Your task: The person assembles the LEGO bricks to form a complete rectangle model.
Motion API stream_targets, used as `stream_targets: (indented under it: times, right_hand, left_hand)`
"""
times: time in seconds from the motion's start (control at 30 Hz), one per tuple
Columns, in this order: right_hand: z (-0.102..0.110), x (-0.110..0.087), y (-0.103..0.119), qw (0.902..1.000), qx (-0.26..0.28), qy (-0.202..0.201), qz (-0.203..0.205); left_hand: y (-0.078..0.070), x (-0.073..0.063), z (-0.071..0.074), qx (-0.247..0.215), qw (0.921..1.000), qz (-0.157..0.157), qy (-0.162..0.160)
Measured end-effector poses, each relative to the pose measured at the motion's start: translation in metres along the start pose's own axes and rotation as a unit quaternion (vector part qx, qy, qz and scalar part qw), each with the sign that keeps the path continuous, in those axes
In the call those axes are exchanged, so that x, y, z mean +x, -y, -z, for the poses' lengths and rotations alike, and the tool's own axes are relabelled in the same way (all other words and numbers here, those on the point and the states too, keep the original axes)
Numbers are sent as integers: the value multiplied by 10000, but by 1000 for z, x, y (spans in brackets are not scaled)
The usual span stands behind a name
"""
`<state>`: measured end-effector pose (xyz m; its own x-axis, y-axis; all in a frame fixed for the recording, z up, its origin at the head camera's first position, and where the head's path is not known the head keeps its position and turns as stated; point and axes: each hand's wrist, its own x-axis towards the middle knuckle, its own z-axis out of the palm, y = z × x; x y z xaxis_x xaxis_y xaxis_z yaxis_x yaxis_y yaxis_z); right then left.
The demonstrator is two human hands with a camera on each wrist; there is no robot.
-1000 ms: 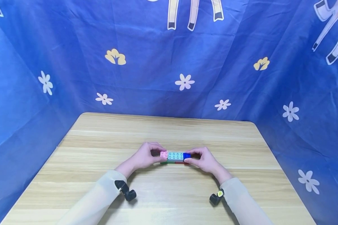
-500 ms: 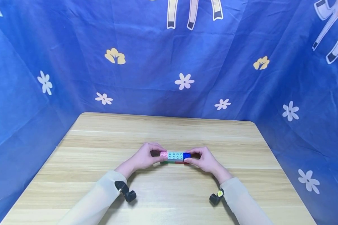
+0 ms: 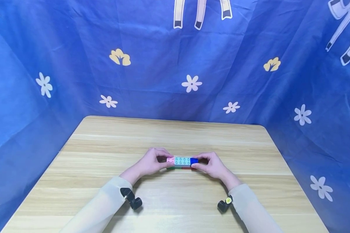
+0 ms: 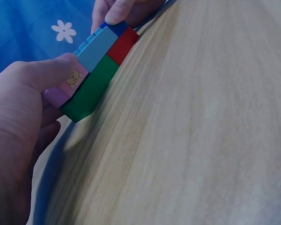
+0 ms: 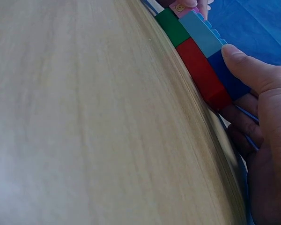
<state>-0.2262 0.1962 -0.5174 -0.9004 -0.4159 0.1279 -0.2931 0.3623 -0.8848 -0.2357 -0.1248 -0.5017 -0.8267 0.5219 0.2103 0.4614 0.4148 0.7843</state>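
A two-layer row of building bricks lies on the wooden table, midway between the hands. Its lower layer is a green brick (image 4: 92,89) and a red brick (image 5: 202,75) end to end. On top sit a pink brick (image 3: 170,160) with a small printed face, a light blue brick (image 3: 182,161) in the middle, and a dark blue brick (image 3: 194,160). The left hand (image 3: 151,161) pinches the pink brick between thumb and fingers at the left end. At the opposite end, thumb and fingers of the right hand (image 3: 212,165) pinch the dark blue brick.
The wooden table (image 3: 175,200) has rounded far corners. Blue cloth (image 3: 151,84) printed with flowers and animal legs hangs behind it and on both sides. A black wrist camera (image 3: 132,198) is on the left sleeve, another camera (image 3: 224,204) on the right.
Both hands keep their hold on the bricks, which stay in place. The head view has shifted very slightly.
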Motion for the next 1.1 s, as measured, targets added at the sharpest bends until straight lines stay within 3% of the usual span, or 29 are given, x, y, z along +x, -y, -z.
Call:
stream_targets:
  times: [0.57,0.77,0.97,1.1]
  right_hand:
    - [1,-1,-4,10000,13,43,89]
    - [2,-4,-5,9999,72,-4,130]
    - [1,-3,-4,9999,113,-14,100]
    - [1,-4,-3,10000,-48,17,56]
  left_hand:
    - [-3,-3,-2,42,10000,56,-3]
    - [-5,-4,-5,-24,9993,369,-21]
    - [-7,-6,-3,189,9984,533,-9]
    - [-8,-7,-3,373,9981,479,43]
